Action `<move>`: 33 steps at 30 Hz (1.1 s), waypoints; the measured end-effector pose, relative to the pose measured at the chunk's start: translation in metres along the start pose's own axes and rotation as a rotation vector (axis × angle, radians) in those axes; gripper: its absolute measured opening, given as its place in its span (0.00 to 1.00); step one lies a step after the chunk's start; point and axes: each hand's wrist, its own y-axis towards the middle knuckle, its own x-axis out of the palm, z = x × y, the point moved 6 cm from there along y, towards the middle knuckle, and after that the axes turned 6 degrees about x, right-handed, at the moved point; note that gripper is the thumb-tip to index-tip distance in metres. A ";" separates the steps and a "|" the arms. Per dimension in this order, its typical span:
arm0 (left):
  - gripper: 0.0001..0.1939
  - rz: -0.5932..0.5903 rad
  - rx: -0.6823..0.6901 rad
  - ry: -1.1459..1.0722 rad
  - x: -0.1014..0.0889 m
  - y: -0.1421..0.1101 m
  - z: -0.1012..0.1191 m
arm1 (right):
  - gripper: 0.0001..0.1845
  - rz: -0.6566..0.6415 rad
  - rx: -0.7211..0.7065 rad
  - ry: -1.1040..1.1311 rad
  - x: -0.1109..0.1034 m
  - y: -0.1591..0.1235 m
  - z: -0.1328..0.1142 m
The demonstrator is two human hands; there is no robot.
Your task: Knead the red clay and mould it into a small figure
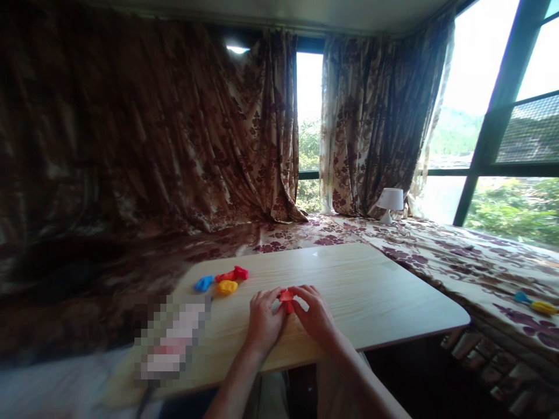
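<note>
A small red piece (286,297), soft-looking and flared at the top, is held up just over the light wooden table (358,291). My left hand (265,311) pinches its left side between thumb and fingers. From the other side, the thumb and fingertips of my right hand (315,309) grip the same piece. Its exact kind cannot be made out, and my fingertips partly cover it. Farther left on the tabletop lie a blue crumpled lump (203,283), a yellow lump (227,287) and some red lumps (240,273), close together.
A pixelated, unreadable object (172,343) lies at the table's left side. Patterned cloth (437,262) covers the surface behind and right of it. There stand a white lamp (391,201) and a yellow-and-blue piece (542,306). Curtains (262,134) and windows enclose the space.
</note>
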 end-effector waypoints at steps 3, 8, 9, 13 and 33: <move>0.12 0.018 0.006 0.012 -0.002 0.000 0.002 | 0.15 -0.007 0.000 0.017 -0.001 0.000 -0.001; 0.12 0.003 0.024 0.035 -0.003 0.000 0.006 | 0.13 0.018 0.007 0.009 -0.001 0.000 0.003; 0.11 -0.003 0.027 0.037 -0.002 0.000 0.006 | 0.13 0.019 0.008 0.005 0.000 0.000 0.004; 0.15 -0.012 0.020 0.028 0.000 -0.001 0.004 | 0.15 0.018 0.010 -0.012 0.001 0.000 0.006; 0.12 -0.134 -0.062 0.148 0.011 -0.001 -0.003 | 0.14 -0.034 0.055 -0.119 0.006 0.000 0.012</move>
